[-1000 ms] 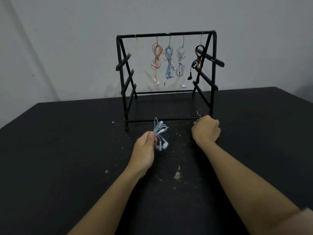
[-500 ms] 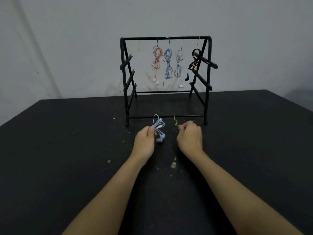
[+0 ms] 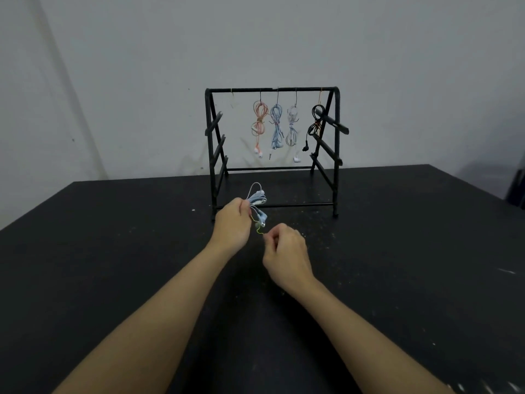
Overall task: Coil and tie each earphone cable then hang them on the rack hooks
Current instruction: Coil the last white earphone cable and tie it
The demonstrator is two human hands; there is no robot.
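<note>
The left hand (image 3: 231, 223) pinches a coiled pale blue earphone bundle (image 3: 257, 201) above the black table (image 3: 113, 251), just in front of the rack (image 3: 272, 149). The right hand (image 3: 287, 254) pinches a thin yellow-green tie (image 3: 258, 229) that runs up to the coil. Four tied earphones hang on the rack already; one hook (image 3: 233, 95) at the left stands free. The tie is slight and springy, so it may slip from the fingertips, and if the left grip eases the loops could spring apart before the tie closes.

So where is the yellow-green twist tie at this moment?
Head view, centre: the twist tie runs between the left hand and the right hand, below the coiled earphones.
</note>
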